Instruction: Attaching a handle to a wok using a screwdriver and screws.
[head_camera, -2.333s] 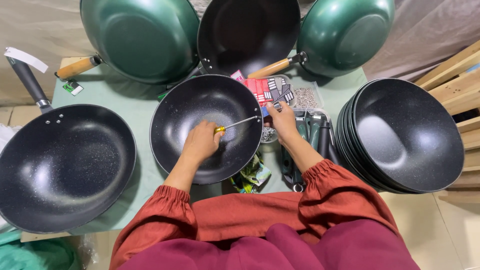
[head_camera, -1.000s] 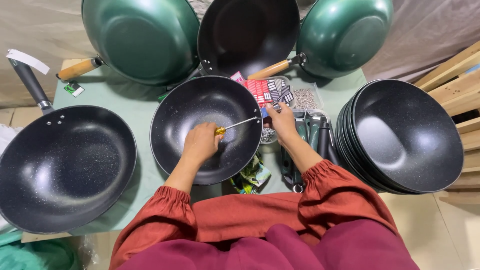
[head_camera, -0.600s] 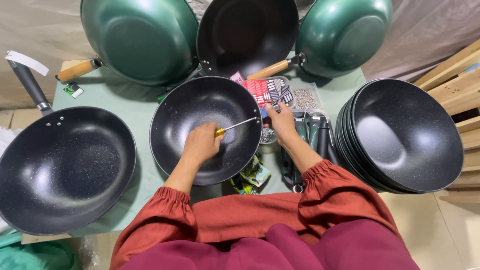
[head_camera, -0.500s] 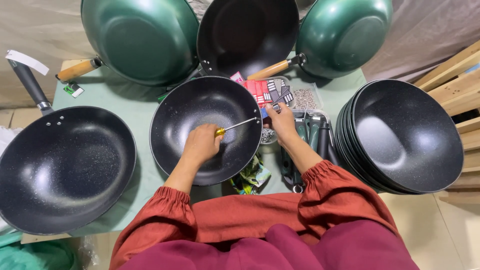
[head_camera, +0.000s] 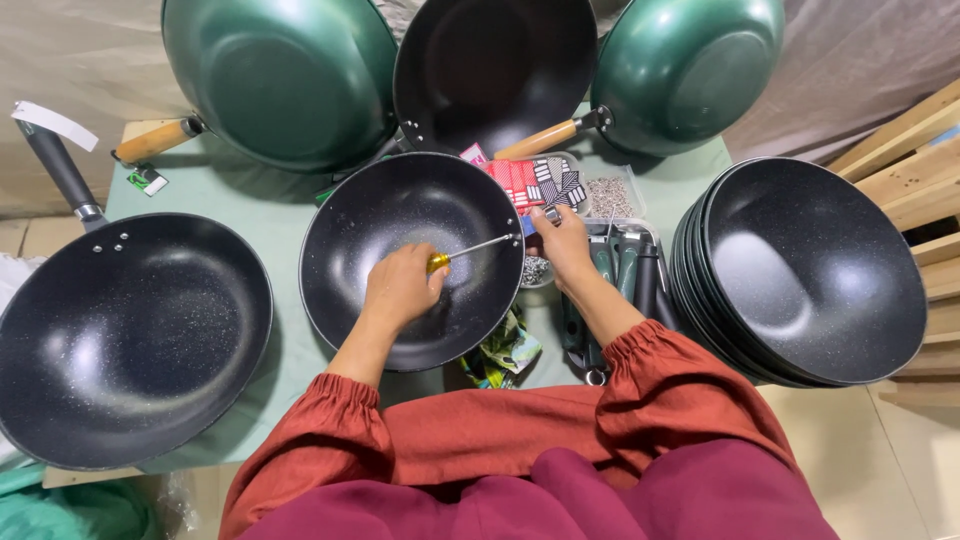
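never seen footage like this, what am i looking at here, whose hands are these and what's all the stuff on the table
This is a single view from a camera worn on a person's head, looking down at their own two bare hands; the rust-red sleeves at the bottom are theirs. There is no machine.

The left hand grips a yellow-handled screwdriver inside a black speckled handleless wok, its metal shaft pointing at the wok's right rim. The right hand is at that rim, fingers pinched there; what they pinch is too small to tell.

They work over a pale green table. On it are a larger black wok with a dark handle, a stack of black handleless woks at the right, and three woks leaning up at the back: two green woks with wooden handles and a black one. Near the right hand sits a clear tray of small metal fasteners.
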